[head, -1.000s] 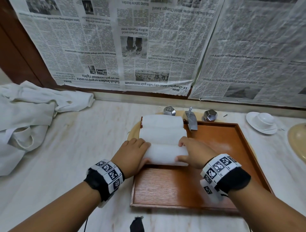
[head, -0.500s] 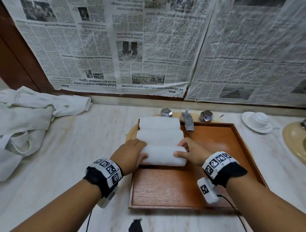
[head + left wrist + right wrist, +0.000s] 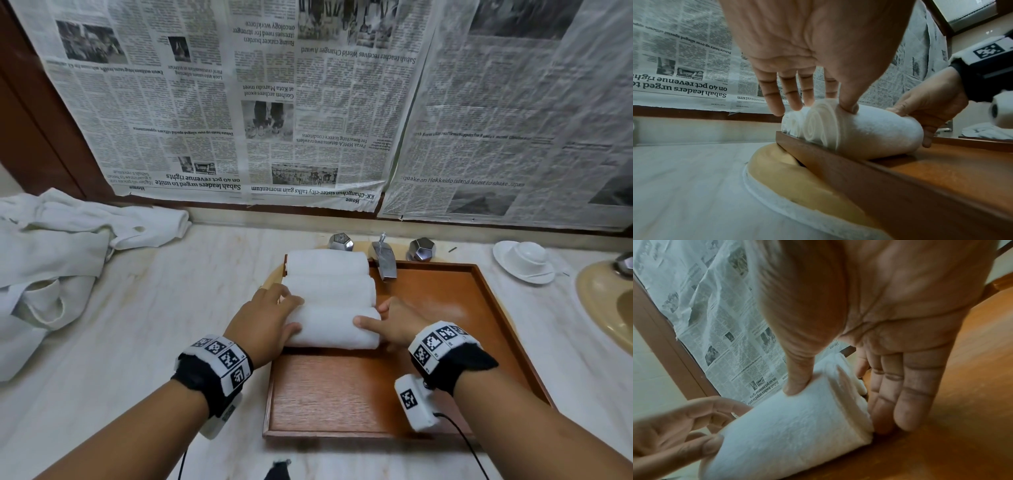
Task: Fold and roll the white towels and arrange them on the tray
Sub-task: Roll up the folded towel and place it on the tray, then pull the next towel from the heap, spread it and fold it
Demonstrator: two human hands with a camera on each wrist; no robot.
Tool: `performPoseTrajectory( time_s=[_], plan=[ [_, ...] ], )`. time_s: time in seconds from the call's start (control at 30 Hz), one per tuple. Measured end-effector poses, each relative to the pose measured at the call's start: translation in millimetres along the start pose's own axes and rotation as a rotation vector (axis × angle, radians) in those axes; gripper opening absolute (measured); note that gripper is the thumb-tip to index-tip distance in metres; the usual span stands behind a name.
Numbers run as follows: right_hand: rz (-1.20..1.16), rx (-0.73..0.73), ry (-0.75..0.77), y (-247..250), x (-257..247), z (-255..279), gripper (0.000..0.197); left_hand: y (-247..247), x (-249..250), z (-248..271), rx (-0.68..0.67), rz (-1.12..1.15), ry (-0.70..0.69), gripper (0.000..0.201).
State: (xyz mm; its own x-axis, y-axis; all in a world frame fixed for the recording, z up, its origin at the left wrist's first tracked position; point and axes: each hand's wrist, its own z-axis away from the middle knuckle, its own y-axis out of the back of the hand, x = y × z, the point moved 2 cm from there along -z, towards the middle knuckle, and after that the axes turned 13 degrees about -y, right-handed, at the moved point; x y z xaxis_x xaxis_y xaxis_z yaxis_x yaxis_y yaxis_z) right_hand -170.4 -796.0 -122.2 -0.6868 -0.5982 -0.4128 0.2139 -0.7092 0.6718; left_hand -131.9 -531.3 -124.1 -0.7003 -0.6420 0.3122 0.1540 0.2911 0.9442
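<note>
Where it lies on the tray [image 3: 428, 394], the nearest rolled towel [image 3: 332, 327] is held at its ends between left hand [image 3: 263, 325] and right hand [image 3: 397, 323], thumbs pressed on top.

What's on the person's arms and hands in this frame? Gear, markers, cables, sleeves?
Both forearms are bare, no sleeves or gloves. Each wrist carries a black strap wrapped with a white band of square black-and-white fiducial markers. A white camera module with its own marker hangs under the right wrist, trailing a thin black cable. A similar white module and cable sit under the left wrist. The left hand seems to wear a ring.
</note>
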Motion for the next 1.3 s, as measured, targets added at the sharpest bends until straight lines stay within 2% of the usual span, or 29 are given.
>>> performPoseTrajectory(
  time_s=[0.2, 0.53, 0.77, 0.87, 0.93, 1.1, 1.3],
  plan=[
    [-0.051, 0.047, 0.033, -6, 7, -2, 0.067, -2, 3, -1, -0.007, 0.035, 0.014, 0.043],
    [-0.023, 0.065, 0.102, -7, 11, 2, 0.068, 1, 3, 8, 0.010, 0.029, 0.011, 0.057],
    [0.045, 0.171, 0.118, 8, 3, 19, 0.069, 0, 2, 16, 0.057, 0.054, -0.012, 0.065],
    [0.111, 0.294, 0.230, 14, -18, 35, 0.065, -1, 0, 22, 0.082, 0.078, -0.020, 0.068],
    [0.183, 0.303, 0.301, 12, -39, 47, 0.061, -1, -2, 26, 0.090, 0.087, -0.014, 0.069],
    [0.350, 0.176, 0.473, -22, -101, 67, 0.045, 6, -28, 47, 0.145, 0.104, 0.084, 0.066],
    [0.430, -0.002, 0.630, -99, -187, 81, 0.035, 31, -97, 119, 0.231, 0.112, 0.365, 0.052]
  ],
)
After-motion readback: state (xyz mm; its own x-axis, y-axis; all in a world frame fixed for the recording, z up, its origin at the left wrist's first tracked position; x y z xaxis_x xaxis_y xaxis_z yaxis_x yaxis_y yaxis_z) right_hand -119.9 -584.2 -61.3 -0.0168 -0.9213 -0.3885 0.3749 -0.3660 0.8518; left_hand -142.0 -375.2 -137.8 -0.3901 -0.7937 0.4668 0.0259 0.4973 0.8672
